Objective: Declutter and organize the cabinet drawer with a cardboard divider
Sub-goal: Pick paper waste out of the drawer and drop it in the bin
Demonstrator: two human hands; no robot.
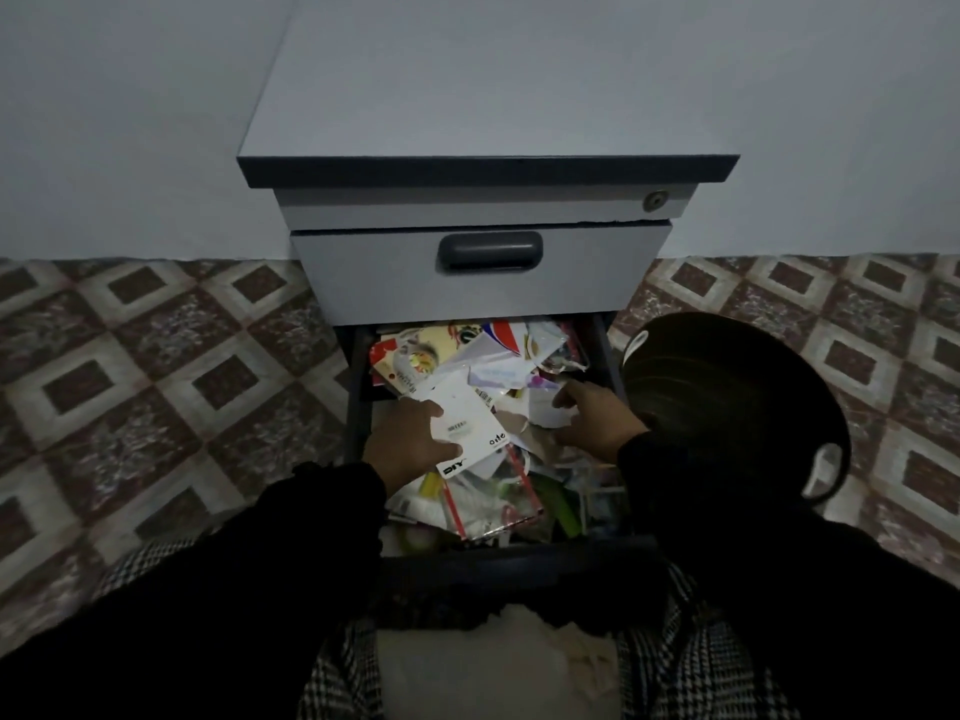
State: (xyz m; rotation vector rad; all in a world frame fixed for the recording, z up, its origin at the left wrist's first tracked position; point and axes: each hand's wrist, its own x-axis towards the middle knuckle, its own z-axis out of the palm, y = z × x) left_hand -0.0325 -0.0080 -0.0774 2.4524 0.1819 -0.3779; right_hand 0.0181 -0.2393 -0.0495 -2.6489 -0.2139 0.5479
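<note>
My left hand (415,433) pinches a white card (465,428); my right hand (592,415) rests open on papers (540,407), near the crammed drawer (358,407)'s right edge.

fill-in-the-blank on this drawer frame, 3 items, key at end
1. The left hand grips a white card printed with the word ____.
2. The open drawer sits below a closed drawer with a dark ____.
3. A keyhole sits on the cabinet's ____ side.

Answers: DIY; handle; right
</note>
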